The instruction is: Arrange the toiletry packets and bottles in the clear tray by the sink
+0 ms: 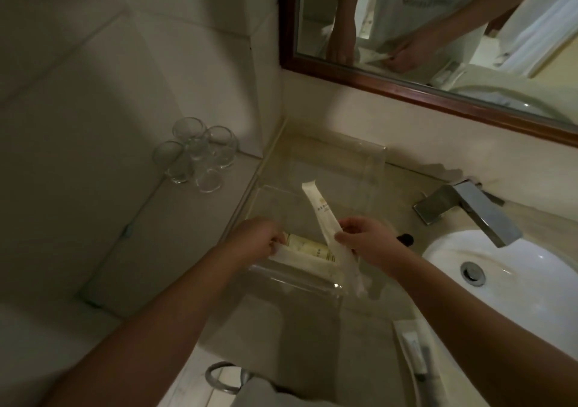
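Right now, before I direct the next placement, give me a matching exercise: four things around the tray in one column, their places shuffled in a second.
Things
1. long white packet
2. flat white packet
3. glasses
4. wrapped tube

Places
A. on the tiled ledge left of the clear tray
B. pinched by the right hand above the tray
C. on the counter beside the sink
D. gripped by the left hand at the tray's near end

Pairs: 1-B; 2-D; 3-A; 4-C

A single wide-angle, head-worn camera looks forward and steeply down at the bench (297,338), close above the left hand (259,238) and right hand (369,241); sink (516,284) at right, mirror (438,16) upper right.
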Available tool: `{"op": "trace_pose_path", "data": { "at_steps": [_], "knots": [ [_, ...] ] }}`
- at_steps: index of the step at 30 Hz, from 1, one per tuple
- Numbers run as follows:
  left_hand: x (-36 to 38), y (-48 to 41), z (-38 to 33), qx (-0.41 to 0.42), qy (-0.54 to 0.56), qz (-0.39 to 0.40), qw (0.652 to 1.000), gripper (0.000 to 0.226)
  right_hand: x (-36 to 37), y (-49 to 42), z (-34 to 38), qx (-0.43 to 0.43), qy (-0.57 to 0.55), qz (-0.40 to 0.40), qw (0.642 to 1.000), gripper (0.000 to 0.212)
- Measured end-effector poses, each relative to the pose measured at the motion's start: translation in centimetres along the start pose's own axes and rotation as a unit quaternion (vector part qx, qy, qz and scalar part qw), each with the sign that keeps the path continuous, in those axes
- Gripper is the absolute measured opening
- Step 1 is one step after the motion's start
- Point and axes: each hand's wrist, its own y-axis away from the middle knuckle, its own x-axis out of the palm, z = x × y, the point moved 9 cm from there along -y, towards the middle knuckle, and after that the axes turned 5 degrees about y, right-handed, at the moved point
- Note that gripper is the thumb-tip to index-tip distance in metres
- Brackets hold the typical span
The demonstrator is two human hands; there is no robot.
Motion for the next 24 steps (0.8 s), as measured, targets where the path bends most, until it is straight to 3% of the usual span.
{"op": "trace_pose_path", "data": {
  "at_steps": [2, 4, 7, 9, 13, 18, 22, 24],
  "knots": [
    [-1.1, 0.8, 0.5, -0.010, 0.042, -0.064, 0.997, 0.031, 0.8, -0.9, 1.0, -0.006, 0.009, 0.006, 1.000, 0.019],
    [-2.5, 2.7, 1.3, -0.030, 0.135, -0.177, 0.974, 0.026, 1.5, -1.7, 1.9, -0.006, -0.008, 0.005, 1.000, 0.024],
    [-2.1, 7.9, 4.2, -0.133, 0.377, -0.322, 0.858, 0.031, 2.7, -2.4, 2.0, 0.015, -0.103, 0.014, 0.995, 0.029],
    [-0.1, 10.3, 5.0, -0.185, 0.459, -0.332, 0.803, 0.034, 3.9, -2.4, 1.8, 0.028, -0.159, 0.037, 0.986, 0.030],
    [2.5, 11.0, 2.5, -0.174, 0.470, -0.237, 0.832, 0.011, 6.1, -2.2, 1.8, 0.040, -0.214, 0.073, 0.973, 0.018],
    [3.5, 9.6, -0.4, -0.131, 0.477, -0.161, 0.854, 0.030, 7.0, -1.5, 2.5, 0.041, -0.242, 0.064, 0.967, 0.020],
    [3.7, 8.7, -1.9, -0.098, 0.446, -0.126, 0.881, 0.021, 6.8, -0.8, 2.9, 0.021, -0.236, 0.057, 0.970, 0.016],
    [4.1, 8.3, -2.2, -0.095, 0.460, -0.104, 0.877, 0.020, 6.6, -0.3, 3.1, 0.009, -0.218, 0.064, 0.974, 0.018]
  ]
}}
